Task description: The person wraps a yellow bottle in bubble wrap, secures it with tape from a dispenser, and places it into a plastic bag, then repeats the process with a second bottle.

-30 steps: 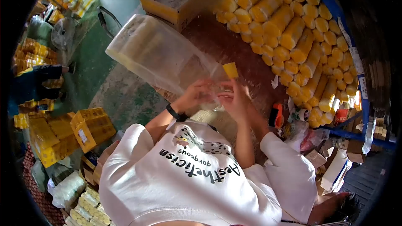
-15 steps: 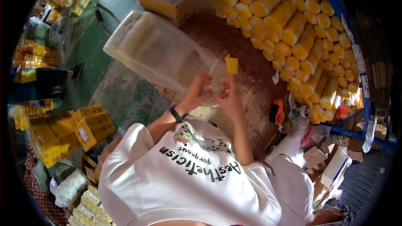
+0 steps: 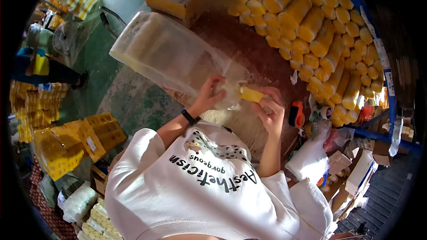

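A large clear plastic bag (image 3: 164, 53) lies lengthwise before me, its body filled out and its loose mouth end gathered near my hands. My left hand (image 3: 210, 95), with a dark band on its wrist, is curled on the bag's gathered end, thumb and fingers bent around the film. To its right, my right hand (image 3: 272, 111) has its fingertips on a short piece of yellow tape (image 3: 251, 94). The tape's left end comes up against the crumpled film.
Yellow wrapped rolls (image 3: 307, 22) are piled high at right beside a blue rack post (image 3: 391, 106). An open carton (image 3: 180, 6) stands beyond the bag. An orange-and-black tape dispenser (image 3: 296, 114) lies at right. Yellow-taped boxes (image 3: 100, 135) sit at left; another person (image 3: 49, 69) is farther off.
My right hand has moved right and down, away from my left. The yellow tape, upright at a right fingertip before, now lies sideways between that hand and the bag film.
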{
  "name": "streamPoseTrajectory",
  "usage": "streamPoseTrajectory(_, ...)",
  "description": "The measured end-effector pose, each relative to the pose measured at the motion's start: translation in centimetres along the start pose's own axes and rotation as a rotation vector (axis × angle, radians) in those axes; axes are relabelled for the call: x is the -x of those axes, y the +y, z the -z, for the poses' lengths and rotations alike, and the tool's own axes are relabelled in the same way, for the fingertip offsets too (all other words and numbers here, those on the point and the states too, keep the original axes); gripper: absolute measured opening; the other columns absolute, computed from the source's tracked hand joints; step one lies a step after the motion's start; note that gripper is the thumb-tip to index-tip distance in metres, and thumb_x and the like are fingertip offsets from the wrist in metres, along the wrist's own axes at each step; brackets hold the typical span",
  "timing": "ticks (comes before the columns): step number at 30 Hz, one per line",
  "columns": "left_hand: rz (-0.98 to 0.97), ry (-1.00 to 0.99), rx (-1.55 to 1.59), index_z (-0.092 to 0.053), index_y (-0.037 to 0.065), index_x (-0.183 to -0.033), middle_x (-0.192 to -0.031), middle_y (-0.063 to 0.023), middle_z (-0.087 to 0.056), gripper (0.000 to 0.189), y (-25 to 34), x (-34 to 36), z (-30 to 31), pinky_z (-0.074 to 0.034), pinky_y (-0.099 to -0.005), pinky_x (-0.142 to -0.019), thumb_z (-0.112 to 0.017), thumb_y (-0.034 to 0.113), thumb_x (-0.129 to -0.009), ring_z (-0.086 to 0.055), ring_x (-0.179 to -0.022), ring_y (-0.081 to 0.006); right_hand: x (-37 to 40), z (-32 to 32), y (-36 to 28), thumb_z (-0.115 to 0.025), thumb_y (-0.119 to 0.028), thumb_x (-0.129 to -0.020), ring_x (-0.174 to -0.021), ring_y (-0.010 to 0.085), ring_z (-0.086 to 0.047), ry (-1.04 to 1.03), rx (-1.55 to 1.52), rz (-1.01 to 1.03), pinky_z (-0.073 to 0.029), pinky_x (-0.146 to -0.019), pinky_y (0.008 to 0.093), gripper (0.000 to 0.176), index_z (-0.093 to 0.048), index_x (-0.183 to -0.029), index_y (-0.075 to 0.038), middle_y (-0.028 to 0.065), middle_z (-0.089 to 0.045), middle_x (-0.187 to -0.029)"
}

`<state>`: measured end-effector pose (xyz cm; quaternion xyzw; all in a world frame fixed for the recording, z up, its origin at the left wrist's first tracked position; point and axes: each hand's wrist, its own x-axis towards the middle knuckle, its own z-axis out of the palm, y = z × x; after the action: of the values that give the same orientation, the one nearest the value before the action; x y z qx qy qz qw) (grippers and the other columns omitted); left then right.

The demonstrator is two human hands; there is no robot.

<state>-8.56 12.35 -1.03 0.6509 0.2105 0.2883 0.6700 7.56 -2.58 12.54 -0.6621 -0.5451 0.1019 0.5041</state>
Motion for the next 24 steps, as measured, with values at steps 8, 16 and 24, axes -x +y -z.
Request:
streamPoseTrajectory(8, -0.044, 0.006, -0.018, -0.046, 0.006, -0.119, -0.117, -0.008, -0.053, 0.043, 0.3, -0.1, 0.0, -0.039, -0.0316, -0.093, -0.065, 0.008, -0.081, -0.049, -0.111, -0.0181, 3.4, -0.7, 3.5, -0.07, 0.001, -0.077, -0.097, 0.0176, -0.06, 0.014, -0.614, -0.52, -0.05, -0.083, 0.0304, 0.025, -0.062, -0.1, 0.004, 0.0107, -0.064, -0.102)
streamPoseTrajectory(16, -0.004, -0.027, 0.015, -0.042, 0.005, -0.123, -0.122, -0.0088, -0.049, 0.05, 0.6, 0.0, -0.1, -0.039, -0.0321, -0.095, -0.068, 0.009, -0.08, -0.048, -0.115, -0.0183, 2.5, -4.0, 1.1, -0.065, 0.004, -0.076, -0.087, 0.0178, -0.061, -0.078, -1.139, -0.709, -0.049, -0.071, 0.0295, 0.038, -0.056, -0.113, -0.001, 0.0093, -0.064, -0.1)
streamPoseTrajectory(24, -0.09, -0.086, -0.043, -0.035, 0.005, -0.127, -0.122, -0.0111, -0.047, 0.07, 0.9, -0.1, -0.2, -0.039, -0.0347, -0.097, -0.078, 0.016, -0.073, -0.047, -0.115, -0.0208, 2.0, -8.3, 0.0, -0.066, -0.002, -0.08, -0.071, 0.0099, -0.059, -0.007, -0.963, -0.785, -0.041, -0.053, 0.0228, 0.025, -0.058, -0.103, -0.007, 0.0033, -0.064, -0.09)
